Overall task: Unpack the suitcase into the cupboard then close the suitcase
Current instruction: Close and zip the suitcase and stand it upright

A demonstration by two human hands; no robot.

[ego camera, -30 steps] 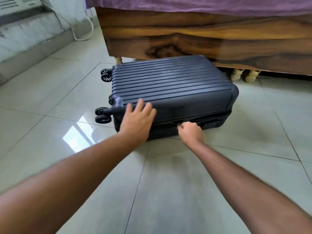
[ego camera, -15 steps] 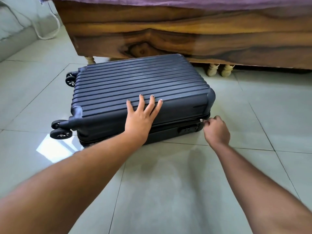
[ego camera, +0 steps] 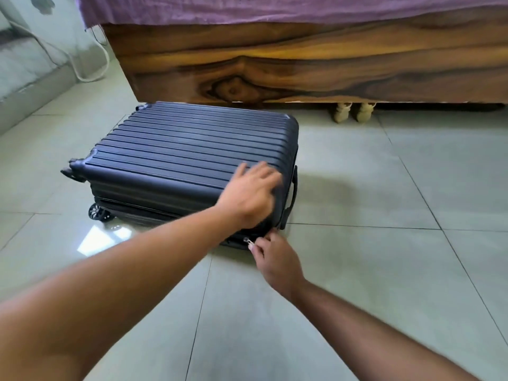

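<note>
The dark suitcase [ego camera: 192, 158] lies flat on the floor, long axis left to right, left hand [ego camera: 248, 193] pressing flat on its near-right corner while the right hand [ego camera: 275, 259] pinches the zip pull [ego camera: 248, 241] just below, seam running off leftward.

navy ribbed suitcase [ego camera: 192, 149], purple bedsheet [ego camera: 275, 9]

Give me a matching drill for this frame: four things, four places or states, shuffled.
Things:
1. left hand
2. right hand
3. suitcase
4. purple bedsheet

Places or states:
A. lies flat on the floor tiles, lid down
B. pinches the zipper pull
C. hangs over the wooden bed frame
D. rests flat on the ribbed lid

Pairs: 1-D, 2-B, 3-A, 4-C
</note>
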